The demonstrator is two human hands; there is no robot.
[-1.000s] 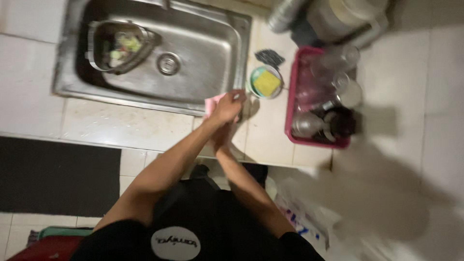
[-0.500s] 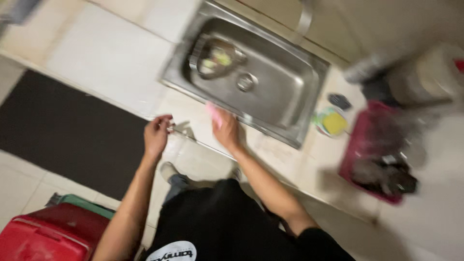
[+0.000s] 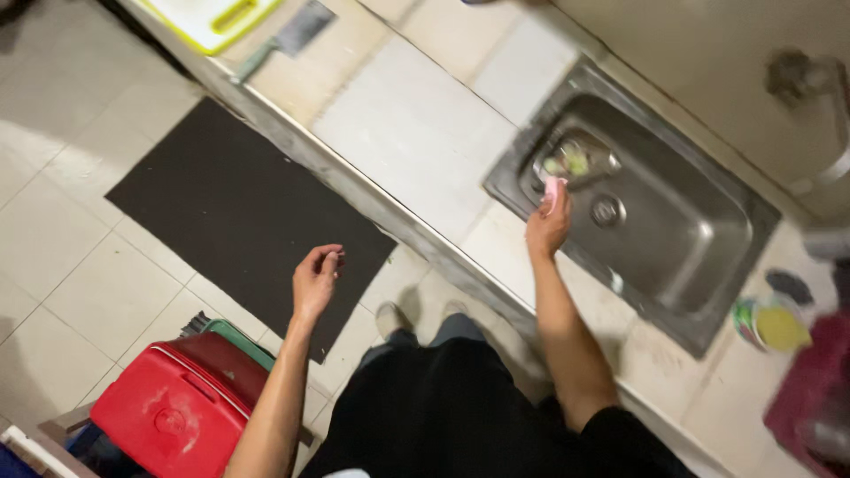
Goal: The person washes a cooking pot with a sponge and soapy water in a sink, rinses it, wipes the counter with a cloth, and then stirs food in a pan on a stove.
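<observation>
My right hand (image 3: 547, 226) reaches over the front rim of a steel sink (image 3: 708, 257) and grips a small pink thing (image 3: 552, 189), likely a sponge or cloth. Inside the sink lies a metal strainer bowl (image 3: 574, 159) with green and pale scraps, just beyond the pink thing. My left hand (image 3: 315, 279) hangs out over the floor above a black mat (image 3: 230, 212), its fingertips pinched together; I cannot tell whether anything is in them.
A tiled counter (image 3: 416, 133) runs diagonally. On it lie a yellow-rimmed white board (image 3: 212, 18) and a cleaver (image 3: 288, 40). A red case (image 3: 177, 407) stands on the floor at lower left. A tub with a yellow sponge (image 3: 775, 326) and a red rack (image 3: 815, 398) sit right of the sink.
The view has swung left. My right hand moved with the pink thing from the counter edge to over the sink. My left hand dropped away from the counter toward the floor.
</observation>
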